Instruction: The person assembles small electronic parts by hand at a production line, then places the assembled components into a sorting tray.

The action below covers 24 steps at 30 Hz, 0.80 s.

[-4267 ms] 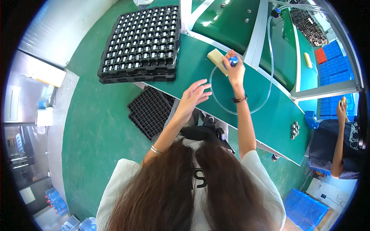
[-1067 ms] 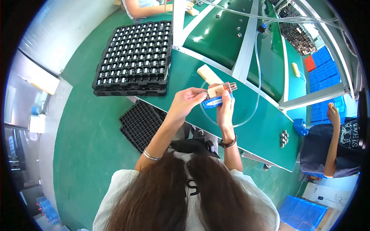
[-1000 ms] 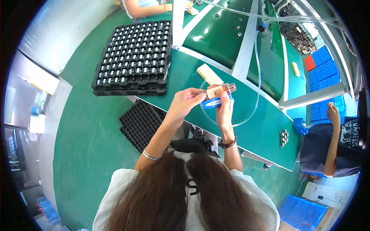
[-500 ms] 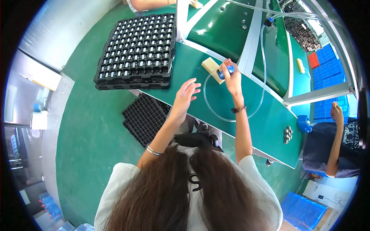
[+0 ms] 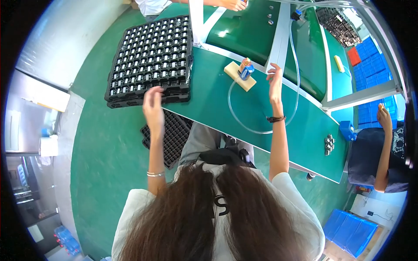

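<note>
A small blue cylindrical thing with an orange top (image 5: 246, 69) stands upright at a pale yellow block (image 5: 244, 84) on the green table. To its right, my right hand (image 5: 275, 87) is raised with fingers apart, touching nothing I can see. My left hand (image 5: 153, 108) is at the front edge of a stack of black trays (image 5: 148, 98); its fingers are loosely bent and a little blurred, and no object shows in them. Many small white-and-metal parts (image 5: 156, 68) sit in rows in the top tray's pockets.
A clear hose (image 5: 249, 129) loops across the green table (image 5: 305, 148). Small metal parts (image 5: 329, 144) lie near its right end, by a blue container (image 5: 347, 130). More black trays (image 5: 176, 143) are below the table edge. Co-workers' hands (image 5: 235, 4) show at the top and right.
My right hand has let go of the blue cylindrical thing and moved right. My left hand has swung left to the tray stack. A co-worker's hand has come further in at the top.
</note>
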Available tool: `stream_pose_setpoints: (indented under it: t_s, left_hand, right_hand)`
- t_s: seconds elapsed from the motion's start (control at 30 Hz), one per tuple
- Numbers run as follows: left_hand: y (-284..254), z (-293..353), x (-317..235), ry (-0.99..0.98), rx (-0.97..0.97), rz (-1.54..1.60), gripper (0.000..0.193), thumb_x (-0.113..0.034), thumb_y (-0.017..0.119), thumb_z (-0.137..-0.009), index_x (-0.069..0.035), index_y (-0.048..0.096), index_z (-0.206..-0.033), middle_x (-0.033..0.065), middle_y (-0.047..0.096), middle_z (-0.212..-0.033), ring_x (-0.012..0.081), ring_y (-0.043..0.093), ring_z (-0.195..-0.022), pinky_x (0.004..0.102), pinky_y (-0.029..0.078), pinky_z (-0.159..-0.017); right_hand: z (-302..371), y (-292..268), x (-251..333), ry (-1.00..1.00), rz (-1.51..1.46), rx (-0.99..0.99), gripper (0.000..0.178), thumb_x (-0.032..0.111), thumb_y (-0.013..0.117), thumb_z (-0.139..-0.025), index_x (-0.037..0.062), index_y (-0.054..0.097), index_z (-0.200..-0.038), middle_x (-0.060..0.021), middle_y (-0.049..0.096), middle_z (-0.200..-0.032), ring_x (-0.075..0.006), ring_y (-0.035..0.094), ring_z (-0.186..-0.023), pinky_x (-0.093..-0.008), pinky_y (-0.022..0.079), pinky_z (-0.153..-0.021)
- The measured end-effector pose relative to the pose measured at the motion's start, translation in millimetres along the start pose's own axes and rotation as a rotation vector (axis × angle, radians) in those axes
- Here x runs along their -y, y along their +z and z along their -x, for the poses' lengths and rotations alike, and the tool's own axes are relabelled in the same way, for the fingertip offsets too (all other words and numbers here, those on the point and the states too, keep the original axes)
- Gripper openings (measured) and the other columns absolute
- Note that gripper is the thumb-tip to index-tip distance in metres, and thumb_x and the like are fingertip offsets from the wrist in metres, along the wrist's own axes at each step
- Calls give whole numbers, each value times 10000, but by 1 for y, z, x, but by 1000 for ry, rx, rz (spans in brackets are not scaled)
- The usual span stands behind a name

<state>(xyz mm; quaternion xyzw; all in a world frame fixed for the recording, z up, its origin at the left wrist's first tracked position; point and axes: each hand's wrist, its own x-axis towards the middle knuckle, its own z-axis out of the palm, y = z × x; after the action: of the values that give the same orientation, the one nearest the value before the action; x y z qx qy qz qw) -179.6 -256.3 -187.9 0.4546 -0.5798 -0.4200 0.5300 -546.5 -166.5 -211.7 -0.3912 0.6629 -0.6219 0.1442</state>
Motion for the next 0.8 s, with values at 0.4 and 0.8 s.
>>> stream_pose_setpoints:
  t_s: [0.4,0.8]
  left_hand:
    - [-47,-84,20,238,12,-1353,258,-291,583,-805,-58,633,-901,110,626,-905,275,583,-881,375,439,-790]
    - [-74,-109,10,120,-19,-981,182,-193,595,-799,-41,667,-869,140,655,-825,281,634,-769,369,473,-712]
  right_hand:
    - [5,-7,10,5,-95,-72,439,394,288,-945,64,564,-1033,-41,558,-862,-112,480,-705,-240,354,-598]
    - [-31,63,-20,-7,348,235,324,297,734,-673,39,632,-840,-94,640,-695,-192,633,-645,-333,496,-616]
